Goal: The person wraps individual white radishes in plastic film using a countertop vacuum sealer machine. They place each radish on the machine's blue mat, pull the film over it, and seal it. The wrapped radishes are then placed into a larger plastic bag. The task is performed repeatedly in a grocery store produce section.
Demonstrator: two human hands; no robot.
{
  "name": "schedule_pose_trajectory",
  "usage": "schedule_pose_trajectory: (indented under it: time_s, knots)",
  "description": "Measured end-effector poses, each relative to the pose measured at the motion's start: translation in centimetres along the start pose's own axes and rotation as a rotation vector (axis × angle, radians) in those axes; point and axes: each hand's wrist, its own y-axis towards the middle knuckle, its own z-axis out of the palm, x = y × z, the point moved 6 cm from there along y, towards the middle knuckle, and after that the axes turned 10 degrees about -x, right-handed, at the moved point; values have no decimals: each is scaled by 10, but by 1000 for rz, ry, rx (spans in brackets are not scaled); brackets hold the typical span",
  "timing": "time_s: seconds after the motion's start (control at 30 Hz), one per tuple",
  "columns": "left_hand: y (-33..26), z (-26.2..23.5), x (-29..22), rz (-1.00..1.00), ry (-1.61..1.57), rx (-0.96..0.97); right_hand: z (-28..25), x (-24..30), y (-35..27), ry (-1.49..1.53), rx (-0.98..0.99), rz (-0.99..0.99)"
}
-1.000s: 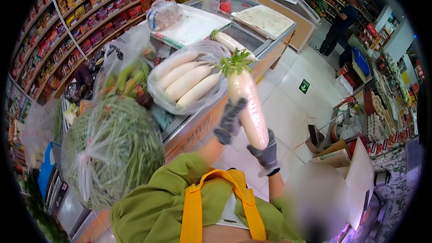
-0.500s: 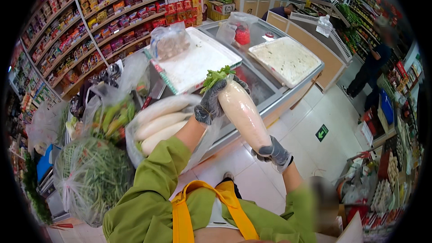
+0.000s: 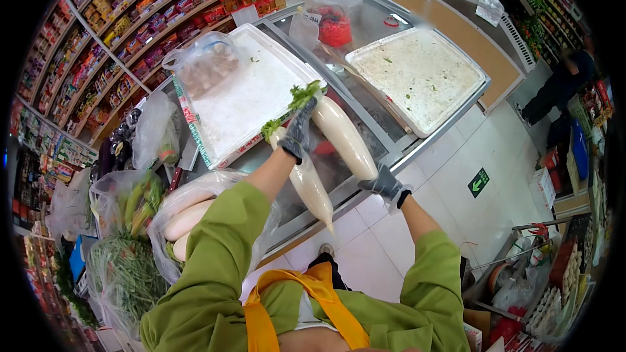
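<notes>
Item: 2 white radishes (image 3: pixel 342 137) above the white tray (image 3: pixel 241 101). Left hand (image 3: pixel 298 133) and right hand (image 3: pixel 386 184) clasp them; best kept level.

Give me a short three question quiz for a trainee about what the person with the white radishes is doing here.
1. True or false: each gloved hand holds its own long white radish.
2. Which end of the upper radish does the left hand grip? A) the leafy top B) the root end C) the middle
3. Fill in: the right hand supports the ____ end of the upper radish.

Key
1. False: both hands are on the upper radish; the left hand also holds the lower radish by its top.
2. A
3. lower

Both radishes are over the glass-topped freezer, beside the white tray.
</notes>
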Motion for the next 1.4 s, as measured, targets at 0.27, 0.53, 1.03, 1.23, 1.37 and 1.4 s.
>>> schedule_pose_trajectory:
  time_s: [0.27,0.53,1.03,1.23,1.37,1.4]
  knots:
    - [-7,36,18,371,106,-310,24,37,14,299,-262,34]
    - [-15,27,75,50,138,-452,25,51,22,386,-521,-206]
    - [-47,12,88,-130,281,-121,55,27,-12,1157,19,518]
    - [-53,18,106,-124,252,-409,48,31,-21,364,-415,32]
    - [-49,-6,93,49,601,-448,20,26,-6,-181,-166,-136]
    - [-54,-9,86,81,679,-454,6,32,9,114,-113,-7]
